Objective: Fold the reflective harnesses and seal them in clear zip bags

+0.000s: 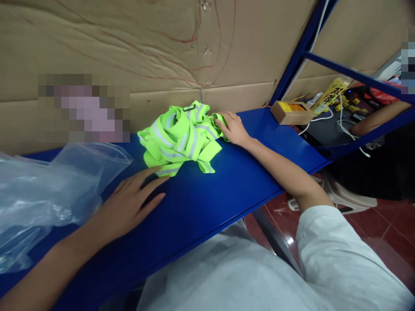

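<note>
A loose heap of neon yellow-green reflective straps (181, 142) with silver stripes lies on the blue table, partly coiled and overlapping. A small black buckle shows near its top. At the heap's right end, my right hand (233, 128) is curled round a looped part of the strap; some of its fingertips are hidden. On the near left side my left hand (138, 201) reaches out palm down, fingers apart, with the fingertips at the heap's lower edge. It holds nothing.
A clear plastic bag (48, 190) lies left of my left hand. The blue table (207, 207) backs onto a cardboard-covered wall with red strings. To the right are a small cardboard box (292, 113), a blue frame post, white cables, and another person's forearm (381, 119).
</note>
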The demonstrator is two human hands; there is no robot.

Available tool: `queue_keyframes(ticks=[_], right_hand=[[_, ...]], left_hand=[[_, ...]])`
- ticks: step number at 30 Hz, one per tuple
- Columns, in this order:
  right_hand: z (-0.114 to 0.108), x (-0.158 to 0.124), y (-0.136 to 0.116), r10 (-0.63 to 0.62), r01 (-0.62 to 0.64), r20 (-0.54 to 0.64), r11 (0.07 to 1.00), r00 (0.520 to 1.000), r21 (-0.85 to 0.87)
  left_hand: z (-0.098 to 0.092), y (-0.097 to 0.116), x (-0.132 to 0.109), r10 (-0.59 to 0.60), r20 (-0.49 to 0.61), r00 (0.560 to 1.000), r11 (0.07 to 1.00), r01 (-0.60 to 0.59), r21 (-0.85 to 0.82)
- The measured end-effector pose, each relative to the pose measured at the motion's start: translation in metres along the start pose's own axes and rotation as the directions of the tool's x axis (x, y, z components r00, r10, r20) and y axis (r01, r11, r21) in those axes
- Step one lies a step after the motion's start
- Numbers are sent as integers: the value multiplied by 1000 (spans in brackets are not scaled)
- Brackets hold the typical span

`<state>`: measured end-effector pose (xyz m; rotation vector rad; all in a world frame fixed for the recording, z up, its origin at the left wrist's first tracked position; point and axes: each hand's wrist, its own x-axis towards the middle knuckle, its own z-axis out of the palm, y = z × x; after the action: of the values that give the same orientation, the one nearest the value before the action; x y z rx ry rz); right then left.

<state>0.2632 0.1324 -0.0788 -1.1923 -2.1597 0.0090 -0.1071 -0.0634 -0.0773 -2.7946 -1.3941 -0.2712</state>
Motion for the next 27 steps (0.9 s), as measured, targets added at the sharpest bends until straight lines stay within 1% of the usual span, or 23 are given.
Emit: queue_keyframes(ticks=[3,5,7,9,10,11,13,14,15,16,17,19,21,22,24,25,27], right_hand=[[-5,-2,-4,1,2,48,998,999,-69],[-11,-2,-9,1,8,67,990,998,-143],[-22,-2,-18,-73,90,81,970,994,-227],[-40,-1,-34,-212,224,75,937,974,-267],[-49,0,-45,-274,279,57,926,960,-253],[-57,0,-58,-303,297,9,930,953,-216],[-63,-2,-82,-271,265,-89,961,958,-76],[-60,-4,-93,-241,242,-95,970,966,-3],[-53,-7,-102,-212,216,-71,975,975,55],[-42,-10,-109,-190,191,-22,977,982,92],[-30,-14,-115,-176,171,37,980,984,104],[-6,-21,-120,-153,144,140,987,978,76],[11,-27,-121,-146,138,184,989,972,57],[14,-29,-120,-156,145,182,987,971,71],[10,-33,-119,-189,172,144,977,971,123],[5,-34,-119,-213,196,116,971,970,136],[-7,-37,-119,-283,275,76,956,956,104]], left_hand=[[1,0,-1,-20,31,999,1000,21,-5],[2,0,-2,-18,18,1000,1000,18,-10],[3,-1,-3,-20,-7,1000,999,20,-26],[4,-1,-2,-29,-30,999,998,28,-47],[5,-1,-2,-34,-35,999,998,32,-55],[6,-1,-1,-37,-40,998,998,35,-60],[7,-1,0,-38,-47,998,997,35,-65],[7,-1,0,-36,-46,998,997,33,-65],[7,-1,0,-31,-46,998,998,28,-64],[6,0,0,-23,-47,999,998,20,-58],[5,3,-1,-15,-57,998,999,13,-37],[-3,13,-1,7,-87,996,998,-1,62],[-15,29,1,43,-116,992,980,-19,198],[-21,38,4,66,-124,990,968,-33,250],[-33,55,11,106,-164,981,960,-58,273],[-35,60,15,121,-200,972,962,-65,266],[-34,64,22,129,-314,941,968,-50,246]])
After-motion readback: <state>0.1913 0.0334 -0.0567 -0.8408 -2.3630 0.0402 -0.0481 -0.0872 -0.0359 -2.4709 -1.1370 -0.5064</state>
